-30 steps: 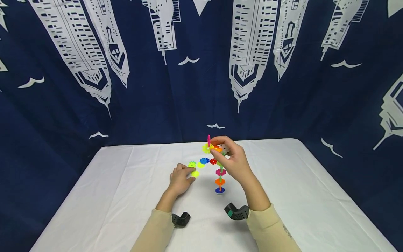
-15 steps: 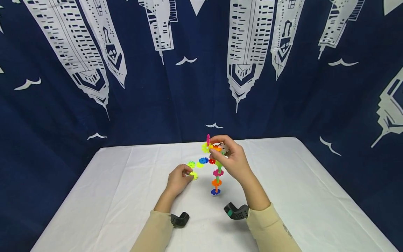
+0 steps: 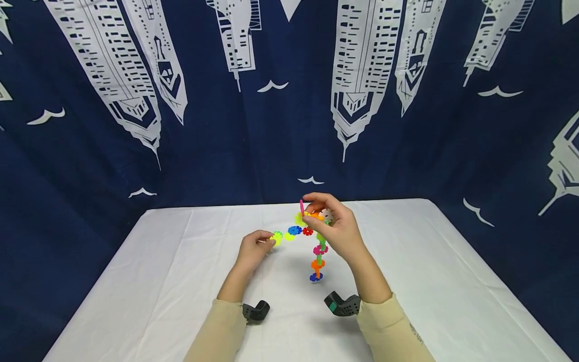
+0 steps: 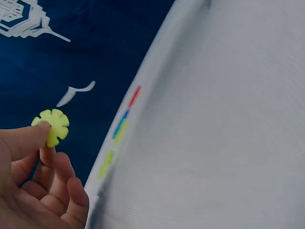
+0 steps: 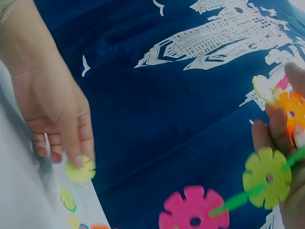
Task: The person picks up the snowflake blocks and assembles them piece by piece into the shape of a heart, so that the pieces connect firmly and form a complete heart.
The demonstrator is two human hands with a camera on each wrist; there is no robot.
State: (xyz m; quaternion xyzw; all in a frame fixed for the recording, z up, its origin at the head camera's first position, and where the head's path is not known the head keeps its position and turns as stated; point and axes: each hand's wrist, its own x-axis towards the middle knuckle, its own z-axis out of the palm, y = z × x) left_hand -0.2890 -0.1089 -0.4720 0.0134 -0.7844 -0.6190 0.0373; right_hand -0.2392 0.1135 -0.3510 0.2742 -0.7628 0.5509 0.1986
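Observation:
Between thumb and fingertip, my left hand [image 3: 251, 249] pinches a yellow flower-shaped interlocking disc [image 4: 58, 126], lifted above the tabletop. My right hand [image 3: 336, 223] grips the upper part of a chain of such discs, near its orange disc [image 5: 291, 112]. A pink disc [image 3: 302, 206] stands on edge at the top, by the right fingertips. Below the hand the chain hangs down through a yellow-green disc [image 5: 267, 177], a pink-red disc [image 5: 194, 210] and an orange one to a dark blue disc [image 3: 316, 277] at the bottom. The right palm and fingers hide part of the joined pieces.
Loose discs lie in a row on the white-covered table [image 3: 181, 281] between the hands: a green disc [image 3: 277, 235], a yellow disc [image 3: 289, 236], blue discs [image 3: 295, 230] and a red disc [image 3: 307, 231]. A navy curtain [image 3: 280, 141] with white building prints hangs behind.
The left hand has taken hold of a yellow disc that lay on the table and raised it. My right hand stays nearly in place, while the hanging chain sways slightly.

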